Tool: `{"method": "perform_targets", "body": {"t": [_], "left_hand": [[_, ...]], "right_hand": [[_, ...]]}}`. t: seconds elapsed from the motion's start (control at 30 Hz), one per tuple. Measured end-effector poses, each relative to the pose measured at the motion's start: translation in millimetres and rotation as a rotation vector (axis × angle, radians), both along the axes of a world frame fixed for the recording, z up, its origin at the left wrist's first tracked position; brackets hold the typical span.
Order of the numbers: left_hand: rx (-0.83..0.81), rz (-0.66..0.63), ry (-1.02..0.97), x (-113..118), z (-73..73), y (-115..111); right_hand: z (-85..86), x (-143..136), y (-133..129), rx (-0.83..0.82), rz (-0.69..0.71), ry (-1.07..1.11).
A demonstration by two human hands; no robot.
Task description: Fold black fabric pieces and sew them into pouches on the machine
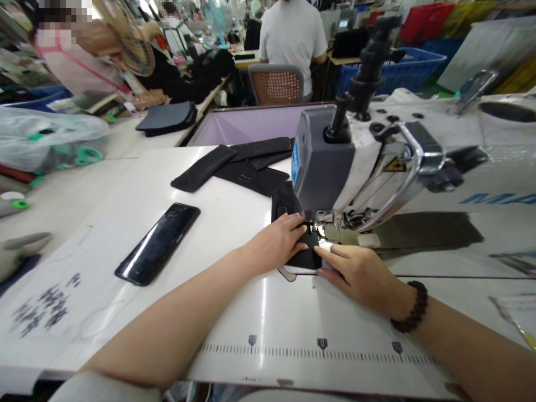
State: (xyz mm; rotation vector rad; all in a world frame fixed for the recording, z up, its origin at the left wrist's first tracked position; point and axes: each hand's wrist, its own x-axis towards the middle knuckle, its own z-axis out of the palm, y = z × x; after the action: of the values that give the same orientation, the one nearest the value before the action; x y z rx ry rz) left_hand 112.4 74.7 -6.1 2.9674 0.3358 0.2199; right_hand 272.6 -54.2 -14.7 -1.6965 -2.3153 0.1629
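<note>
A black fabric piece (305, 258) lies flat under the needle area of a sewing machine (322, 162). On its left side rests my left hand (276, 243), fingers apart, the tips pressing the cloth close to the presser foot. My right hand (360, 276) touches the right edge of the same piece with its fingertips, fingers spread. A dark bracelet circles the right wrist. Behind the machine head, more black fabric (285, 196) continues from the sewing area. Several flat black pieces (203, 167) overlap on the white table beyond my left hand.
A black phone (158, 243) lies left on the white table (234, 312). Olive fabric (431, 231) sits under the machine arm. Further back are a dark folded stack (167, 117), a plastic bag (46, 137), a blue basket (393, 70), and a seated person in white (292, 42).
</note>
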Motion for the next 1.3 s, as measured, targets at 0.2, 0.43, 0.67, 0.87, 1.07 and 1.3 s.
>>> {"method": "perform_targets", "body": {"t": [0.2, 0.43, 0.67, 0.87, 1.07, 1.3], "left_hand": [[0.021, -0.015, -0.034, 0, 1.2, -1], [0.016, 0.004, -0.027, 1, 1.2, 3], [0.011, -0.212, -0.017, -9, 4.8, -11], [-0.034, -0.213, 0.01, -8, 7.7, -15], [-0.051, -0.165, -0.005, -5, 5.4, -10], [-0.087, -0.08, 0.005, 1, 5.6, -3]], "right_hand": [[1.9, -1, 0, -0.021, -0.016, 0.004], [2.4, -2, 1, -0.015, -0.019, -0.013], [2.6, 4, -2, 0.061, 0.106, -0.043], [1.8, 5, -2, 0.086, 0.088, -0.058], [-2.2, 5, 3, 0.056, -0.001, -0.037], [-3.5, 5, 8, 0.038, -0.088, -0.04]]}}
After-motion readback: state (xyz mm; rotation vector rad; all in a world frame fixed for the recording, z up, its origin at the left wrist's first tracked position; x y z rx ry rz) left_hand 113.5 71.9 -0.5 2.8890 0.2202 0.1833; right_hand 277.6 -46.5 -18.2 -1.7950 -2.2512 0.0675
